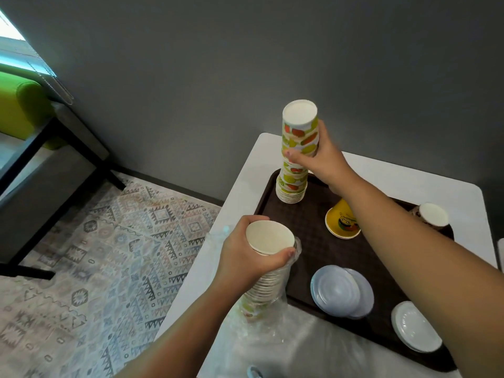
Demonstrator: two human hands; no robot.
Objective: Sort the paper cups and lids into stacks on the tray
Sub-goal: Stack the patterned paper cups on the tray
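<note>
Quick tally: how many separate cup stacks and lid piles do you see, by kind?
Fruit-patterned paper cup stacks: 2
Yellow paper cup stacks: 1
Brown paper cup stacks: 1
Translucent bluish plastic lid piles: 1
White plastic lid piles: 1
Total: 6

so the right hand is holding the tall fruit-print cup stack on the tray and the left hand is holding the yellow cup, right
Not quite. In the head view the left hand grips a plastic-wrapped sleeve of cups beside the tray; the yellow cup sits untouched. The right hand does hold the tall stack.

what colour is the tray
The tray is dark brown, clearest in the head view.
</note>
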